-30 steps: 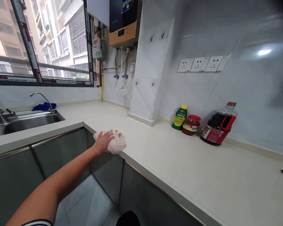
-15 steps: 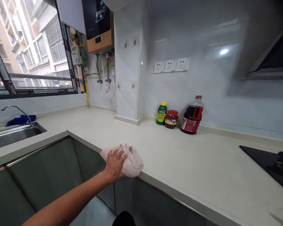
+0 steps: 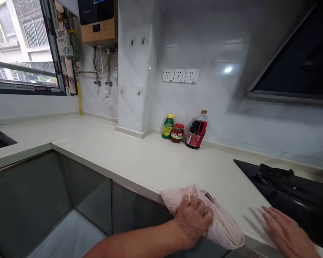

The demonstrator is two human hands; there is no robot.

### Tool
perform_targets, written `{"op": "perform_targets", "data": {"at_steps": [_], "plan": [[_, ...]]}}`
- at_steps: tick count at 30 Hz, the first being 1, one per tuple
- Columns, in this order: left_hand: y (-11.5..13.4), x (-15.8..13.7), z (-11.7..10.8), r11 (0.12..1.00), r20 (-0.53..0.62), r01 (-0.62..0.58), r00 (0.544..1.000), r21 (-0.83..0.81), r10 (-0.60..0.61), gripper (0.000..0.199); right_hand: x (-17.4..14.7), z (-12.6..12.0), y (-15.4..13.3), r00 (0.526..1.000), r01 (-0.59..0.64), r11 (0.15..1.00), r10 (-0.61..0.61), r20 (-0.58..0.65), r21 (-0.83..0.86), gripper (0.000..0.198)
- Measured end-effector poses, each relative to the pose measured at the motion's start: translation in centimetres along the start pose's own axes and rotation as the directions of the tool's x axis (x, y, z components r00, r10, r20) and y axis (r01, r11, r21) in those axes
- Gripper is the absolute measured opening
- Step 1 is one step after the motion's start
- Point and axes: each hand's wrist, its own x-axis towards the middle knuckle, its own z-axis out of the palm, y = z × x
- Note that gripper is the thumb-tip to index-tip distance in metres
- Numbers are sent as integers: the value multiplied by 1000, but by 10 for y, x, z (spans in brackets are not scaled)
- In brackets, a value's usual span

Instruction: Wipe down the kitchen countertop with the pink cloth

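My left hand [image 3: 193, 219] is closed on a pale pink cloth [image 3: 224, 226], its fingers bunching the top of it. The cloth lies across the front edge of the white countertop [image 3: 140, 157], and its right end droops over that edge. To the right, my right hand [image 3: 286, 231] is stretched out with its fingers extended and holds nothing. It hovers over or rests at the counter between the cloth and the black gas stove [image 3: 293, 190]; whether it touches the surface I cannot tell.
Against the back wall stand a green bottle with a yellow cap [image 3: 168, 127], a red-lidded jar [image 3: 177, 133] and a large dark sauce bottle [image 3: 196, 130]. A sink [image 3: 1, 140] sits at the far left. The range hood [image 3: 290, 71] juts out at upper right.
My left hand has moved right along the counter's front edge with the cloth, which is now more spread out. My right hand has come into view. The camera has turned right, showing more stove.
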Motion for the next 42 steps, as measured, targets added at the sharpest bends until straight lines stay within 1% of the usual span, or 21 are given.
{"op": "perform_targets", "data": {"at_steps": [2, 3, 4, 6, 9, 11, 12, 13, 15, 17, 19, 22, 24, 26, 29, 31, 33, 35, 37, 39, 42], "plan": [[17, 15, 4, 999, 1, -16, 1000, -44, 16, 27, 2, 1, -41, 1000, -2, 998, 1, 18, 71, 43], [21, 19, 5, 997, 17, -21, 1000, -73, 22, 28, 2, 3, -65, 998, 40, 992, -45, 43, 116, 46], [22, 23, 5, 995, 41, -24, 999, -101, 28, 29, 1, 8, -90, 992, 78, 985, -92, 91, 152, 51], [16, 25, 1, 987, 115, -42, 991, -154, 61, 34, -4, 19, -131, 976, 162, 970, -184, 113, 180, 60], [-13, 20, -20, 951, 221, -157, 950, -267, 219, 41, -10, 35, -162, 960, 253, 963, -262, 98, 97, 67], [-43, 13, -41, 880, 205, -249, 913, -404, 353, 47, -13, 41, -165, 942, 305, 952, -306, 138, 27, 68], [-60, 8, -51, 836, 175, -261, 906, -483, 384, 52, -14, 43, -164, 930, 330, 944, -324, 171, -10, 68], [-79, 3, -60, 805, 159, -238, 913, -543, 377, 55, -14, 44, -163, 919, 354, 934, -337, 204, -52, 67], [-122, -11, -70, 805, 163, -108, 955, -583, 246, 48, -13, 48, -163, 910, 374, 917, -334, 246, -138, 67], [-168, -27, -70, 840, 183, 83, 983, -536, 19, 36, -11, 57, -166, 930, 332, 921, -283, 235, -202, 66], [-213, -44, -65, 873, 204, 258, 961, -415, -187, 35, -7, 71, -175, 954, 276, 934, -238, 181, -226, 68], [-263, -62, -57, 843, 254, 470, 876, -260, -410, 41, 3, 102, -204, 960, 274, 935, -253, 117, -224, 77], [-277, -67, -56, 784, 318, 582, 801, -217, -507, 47, 15, 128, -237, 949, 314, 926, -296, 112, -210, 75], [-280, -66, -57, 734, 395, 648, 740, -204, -544, 51, 29, 157, -277, 937, 350, 916, -339, 90, -197, 62], [-278, -61, -59, 685, 493, 708, 664, -173, -562, 53, 47, 195, -333, 916, 384, 905, -398, -51, -184, 39], [-281, -59, -58, 648, 529, 749, 609, -138, -591, 53, 54, 208, -352, 902, 391, 905, -413, -127, -168, 34], [-286, -57, -59, 628, 542, 770, 578, -113, -611, 53, 55, 208, -353, 875, 426, 893, -448, -184, -147, 34], [-289, -56, -59, 626, 556, 776, 556, -81, -617, 51, 52, 196, -338, 853, 450, 882, -470, -226, -138, 33], [-291, -54, -61, 628, 582, 777, 532, -47, -615, 51, 46, 176, -311, 852, 443, 885, -465, -240, -143, 33], [-290, -52, -61, 630, 595, 777, 517, -23, -616, 52, 37, 153, -277, 864, 433, 888, -458, -209, -156, 33], [-289, -53, -59, 649, 578, 761, 536, -16, -615, 53, 19, 117, -219, 863, 449, 875, -477, -167, -183, 34]]}}
